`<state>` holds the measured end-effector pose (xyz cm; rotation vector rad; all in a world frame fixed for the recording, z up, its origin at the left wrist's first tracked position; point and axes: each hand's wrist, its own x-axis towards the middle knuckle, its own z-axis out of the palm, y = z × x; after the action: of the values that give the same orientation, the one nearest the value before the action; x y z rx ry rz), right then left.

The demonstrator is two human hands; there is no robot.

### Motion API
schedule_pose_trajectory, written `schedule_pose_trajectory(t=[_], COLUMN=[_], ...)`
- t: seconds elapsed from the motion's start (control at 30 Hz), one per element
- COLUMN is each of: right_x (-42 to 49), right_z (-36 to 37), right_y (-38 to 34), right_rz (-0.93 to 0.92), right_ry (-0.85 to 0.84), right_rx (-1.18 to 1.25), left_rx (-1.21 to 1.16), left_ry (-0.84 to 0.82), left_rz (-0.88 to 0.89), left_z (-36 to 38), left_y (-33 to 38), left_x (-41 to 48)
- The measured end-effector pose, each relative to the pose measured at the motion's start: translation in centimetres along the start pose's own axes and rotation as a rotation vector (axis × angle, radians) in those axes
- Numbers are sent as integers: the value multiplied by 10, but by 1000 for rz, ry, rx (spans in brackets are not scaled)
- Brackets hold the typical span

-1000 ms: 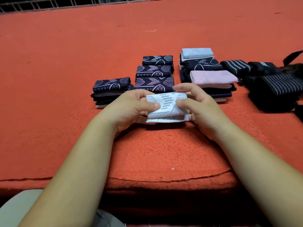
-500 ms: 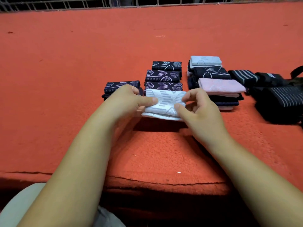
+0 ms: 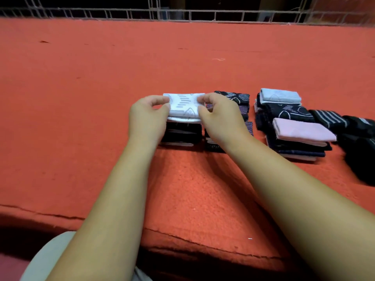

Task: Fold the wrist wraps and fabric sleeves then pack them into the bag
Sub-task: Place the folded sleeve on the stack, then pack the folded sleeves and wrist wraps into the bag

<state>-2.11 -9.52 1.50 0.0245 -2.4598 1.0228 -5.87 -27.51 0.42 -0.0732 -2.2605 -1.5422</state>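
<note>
The folded white sleeve [image 3: 183,107], marked with grey dashes and lines, sits at the top of a short stack of dark folded pieces [image 3: 182,134] on the red table [image 3: 101,98]. Whether its weight is fully on the stack cannot be told. The left hand [image 3: 146,118] pinches its left end and the right hand [image 3: 221,118] pinches its right end, fingers curled over the top edge and thumbs on the near side. Just right of the stack, partly behind the right hand, lie more dark patterned pieces [image 3: 237,98]. Further right is a taller pile with a light blue piece [image 3: 281,96] on top and a pink piece [image 3: 302,130] nearer. Beside it lie black wraps with pale stripes [image 3: 326,118]. A wire railing [image 3: 182,15] runs along the table's far edge.
</note>
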Motion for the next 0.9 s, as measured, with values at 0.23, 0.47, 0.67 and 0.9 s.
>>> schedule_pose_trajectory(t=[0.23, 0.47, 0.67, 0.9], right_x=[12, 11, -4, -30], right_z=[39, 44, 13, -75], right_y=[17, 23, 12, 15], right_rz=[-28, -25, -100, -136], right_ry=[-145, -175, -126, -47], right_rx=[-246, -272, -191, -219], left_rx=[431, 521, 506, 376], left_ry=[-59, -122, -42, -97], left_rz=[112, 160, 177, 294], left_z=[10, 17, 9, 16], left_y=[-28, -45, -43, 5], left_x=[3, 7, -5, -36])
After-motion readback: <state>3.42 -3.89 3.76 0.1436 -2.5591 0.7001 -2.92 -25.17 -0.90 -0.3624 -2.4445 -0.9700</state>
